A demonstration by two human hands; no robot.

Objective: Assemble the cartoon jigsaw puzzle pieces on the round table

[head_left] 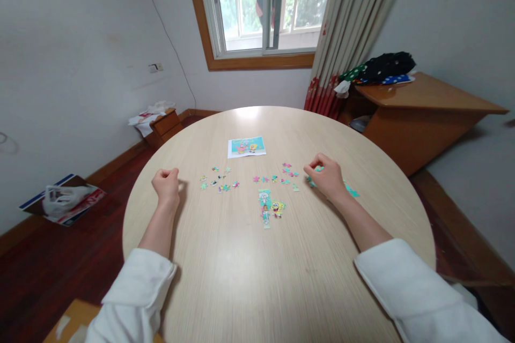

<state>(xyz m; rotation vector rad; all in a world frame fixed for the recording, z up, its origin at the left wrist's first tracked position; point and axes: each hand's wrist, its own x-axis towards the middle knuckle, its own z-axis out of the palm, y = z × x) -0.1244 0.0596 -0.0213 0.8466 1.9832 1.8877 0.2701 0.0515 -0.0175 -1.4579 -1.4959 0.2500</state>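
My left hand is closed in a loose fist at the left side of the table, with nothing showing in it. On the right, my right hand has its thumb and fingers pinched together over teal jigsaw pieces; whether a piece is between the fingertips cannot be made out. Between the hands lies a partly joined jigsaw section, showing a pale green figure and a yellow one. Loose pink and teal pieces are scattered above it. Another loose group lies nearer my left hand.
A printed picture sheet rests beyond the pieces on the round wooden table. A brown desk with clothes on it stands at the right, near a curtain. A plastic bag lies on the floor at left.
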